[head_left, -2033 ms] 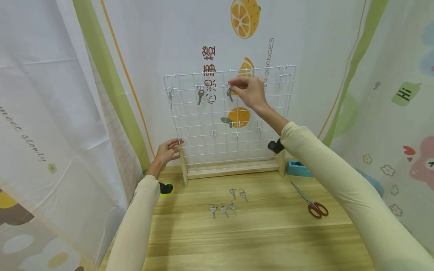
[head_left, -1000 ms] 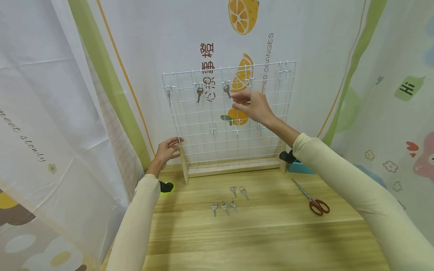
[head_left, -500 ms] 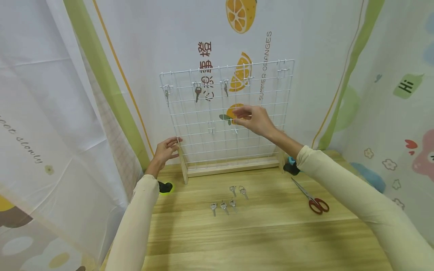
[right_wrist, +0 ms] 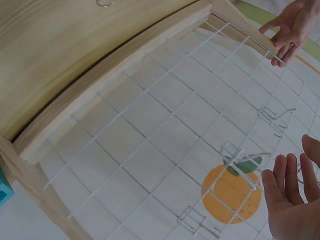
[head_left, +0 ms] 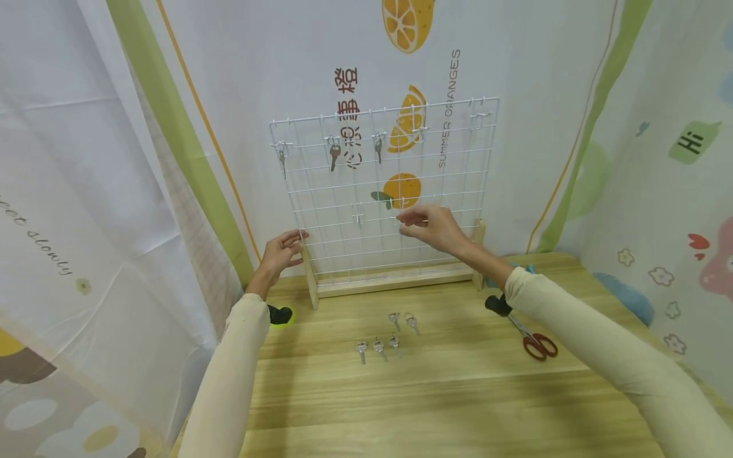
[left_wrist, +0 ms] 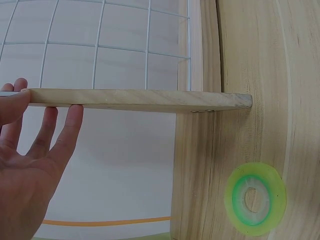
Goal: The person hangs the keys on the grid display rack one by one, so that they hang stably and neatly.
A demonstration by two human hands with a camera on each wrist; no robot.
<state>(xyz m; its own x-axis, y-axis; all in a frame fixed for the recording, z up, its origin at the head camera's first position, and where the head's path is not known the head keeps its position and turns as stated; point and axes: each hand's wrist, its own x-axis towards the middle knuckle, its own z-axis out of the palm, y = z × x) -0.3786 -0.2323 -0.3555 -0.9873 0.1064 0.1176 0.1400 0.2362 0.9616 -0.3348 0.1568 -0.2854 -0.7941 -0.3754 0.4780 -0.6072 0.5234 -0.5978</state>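
A white wire grid rack stands on the table in a wooden frame, whose base bar point(head_left: 395, 283) runs along the bottom. My left hand point(head_left: 279, 254) grips the top of the left wooden post point(left_wrist: 150, 97), thumb on one face and fingers on the other. Along an upper row of hooks hang a left key point(head_left: 283, 162), a middle key point(head_left: 335, 158) and a right key point(head_left: 378, 150). In front of the grid's lower right part is my right hand point(head_left: 434, 228), its fingers loosely bent with nothing between them. Several loose keys point(head_left: 379, 348) lie on the table before the rack.
White hooks such as the upper right hook point(head_left: 481, 118) and a lower hook point(head_left: 357, 217) hold no key. Red-handled scissors point(head_left: 540, 346) lie at the right. A green tape roll point(left_wrist: 232, 197) lies beside the left post. A blue object point(right_wrist: 4, 190) sits past the right post.
My right hand let go of the third key, left hanging on its hook, and has come down and slightly right. My left hand stays at the post. The head view has shifted slightly.
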